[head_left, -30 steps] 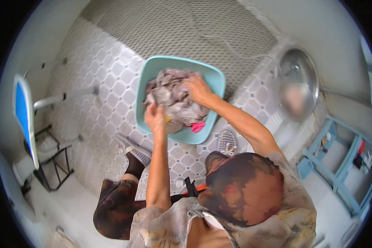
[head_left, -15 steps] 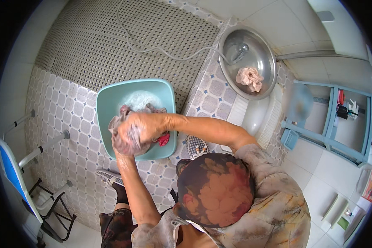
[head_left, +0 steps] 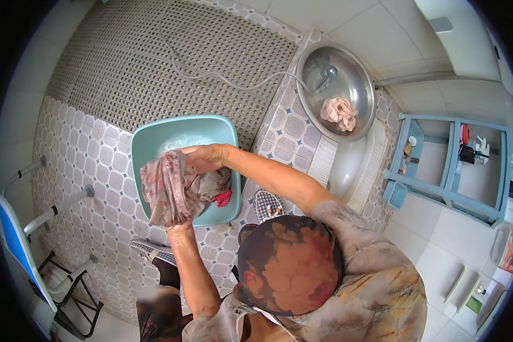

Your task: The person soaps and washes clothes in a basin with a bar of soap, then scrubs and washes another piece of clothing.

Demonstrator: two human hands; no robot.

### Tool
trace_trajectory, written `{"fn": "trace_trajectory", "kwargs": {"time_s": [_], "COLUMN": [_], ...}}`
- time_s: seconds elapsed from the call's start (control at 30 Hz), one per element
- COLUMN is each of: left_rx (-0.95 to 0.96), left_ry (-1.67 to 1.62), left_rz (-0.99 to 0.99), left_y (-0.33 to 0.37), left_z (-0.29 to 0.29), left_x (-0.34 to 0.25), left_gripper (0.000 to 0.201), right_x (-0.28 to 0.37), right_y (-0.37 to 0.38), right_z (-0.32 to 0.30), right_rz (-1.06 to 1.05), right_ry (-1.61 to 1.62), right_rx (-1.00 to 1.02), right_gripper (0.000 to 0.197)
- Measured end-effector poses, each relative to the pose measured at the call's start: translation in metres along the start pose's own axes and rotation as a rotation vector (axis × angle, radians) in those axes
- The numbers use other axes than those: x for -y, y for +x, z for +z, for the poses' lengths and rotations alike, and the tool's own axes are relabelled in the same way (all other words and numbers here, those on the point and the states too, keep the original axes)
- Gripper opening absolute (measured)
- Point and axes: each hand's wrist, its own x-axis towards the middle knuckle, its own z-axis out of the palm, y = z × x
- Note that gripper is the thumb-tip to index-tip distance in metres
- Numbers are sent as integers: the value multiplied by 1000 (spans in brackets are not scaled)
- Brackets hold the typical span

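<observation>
Over the teal basin [head_left: 218, 129] — both hands [head_left: 209, 158] hold patterned cloth [head_left: 170, 188].

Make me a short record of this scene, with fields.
Left hand: mostly hidden by a mottled grey-pink cloth
Right hand: at that cloth's upper edge
Container: square turquoise plastic tub, below the hands
Also in tub: small red cloth
Off to the right: oval steel basin holding a crumpled pale-pink cloth

I'd call the basin [head_left: 219, 130] left of centre smooth plastic, the cloth [head_left: 174, 191] over it creased; upper right, a glossy metal bowl [head_left: 359, 77]; upper left, a matt, rough mat [head_left: 114, 57].
</observation>
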Motion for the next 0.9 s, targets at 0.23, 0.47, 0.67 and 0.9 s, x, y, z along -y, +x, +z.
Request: {"fn": "trace_trajectory", "kwargs": {"time_s": [0.23,0.47,0.67,0.9], "left_rx": [181,-29,303,33], "left_ry": [42,345,-966,-871], "left_rz": [-85,267,-664,-515], "left_y": [-23,-78,-64,7], "left_z": [24,102,135,43], "left_x": [-27,36,87,88], "left_gripper": [57,50,26,44], "right_x": [-4,5,4,20], "right_y": [3,23,46,44], "right_z": [34,17,25,44], "right_rz": [-58,-50,-387,-262], "right_ry": [445,-705,-1035,-674], "right_rx": [55,-361,-511,-331], "right_gripper": [58,32,33,40]}}
